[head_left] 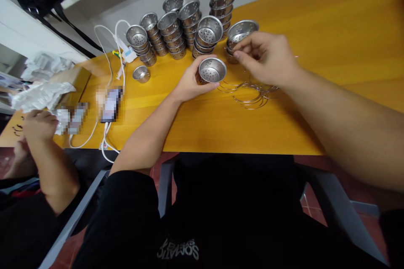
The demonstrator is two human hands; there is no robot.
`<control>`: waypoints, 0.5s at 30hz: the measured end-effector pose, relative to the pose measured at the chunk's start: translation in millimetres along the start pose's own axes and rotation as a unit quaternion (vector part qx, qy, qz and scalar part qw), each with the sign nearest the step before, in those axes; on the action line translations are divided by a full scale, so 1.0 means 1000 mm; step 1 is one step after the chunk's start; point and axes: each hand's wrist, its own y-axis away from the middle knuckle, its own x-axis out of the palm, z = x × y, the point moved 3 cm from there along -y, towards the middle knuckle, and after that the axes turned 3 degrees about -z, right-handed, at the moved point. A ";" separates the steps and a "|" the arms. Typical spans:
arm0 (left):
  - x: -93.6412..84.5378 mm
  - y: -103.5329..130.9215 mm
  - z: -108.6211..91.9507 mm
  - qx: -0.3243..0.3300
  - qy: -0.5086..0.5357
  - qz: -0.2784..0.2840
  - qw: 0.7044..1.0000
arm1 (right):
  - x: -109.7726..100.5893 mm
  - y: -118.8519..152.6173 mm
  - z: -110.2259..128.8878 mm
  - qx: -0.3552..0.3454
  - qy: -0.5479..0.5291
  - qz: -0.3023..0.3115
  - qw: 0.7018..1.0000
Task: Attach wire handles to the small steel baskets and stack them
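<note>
My left hand [191,82] is wrapped round a perforated metal cup [212,71], its open mouth tilted up toward me. To the right, my right hand [268,56] is closed in a pinch in front of a short stack of similar cups [241,31]. Whatever lies between its fingertips, if anything, is too small or hidden to make out. Below that hand, a loose heap of thin curved metal wires [254,98] lies on the wooden table [195,126].
Several tall stacks of perforated cups [172,29] stand along the wall, and a smaller cup [141,74] sits left of them. A phone [111,105] with white cables lies farther left. A co-worker's hand [39,124] is at the left, near plastic bags [44,94].
</note>
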 end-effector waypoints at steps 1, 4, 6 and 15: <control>-0.001 0.000 -0.002 -0.004 -0.004 -0.003 1.000 | 0.000 0.000 0.001 -0.002 -0.001 -0.001 1.000; -0.005 0.000 -0.004 -0.003 -0.021 -0.032 0.999 | 0.001 0.000 0.003 0.003 -0.011 0.000 1.000; -0.005 -0.002 -0.002 -0.002 -0.026 -0.058 0.998 | 0.002 0.001 0.006 0.016 -0.015 0.011 1.000; 0.015 -0.008 0.001 -0.011 -0.039 -0.046 0.998 | 0.013 0.006 0.022 0.029 -0.009 0.008 1.000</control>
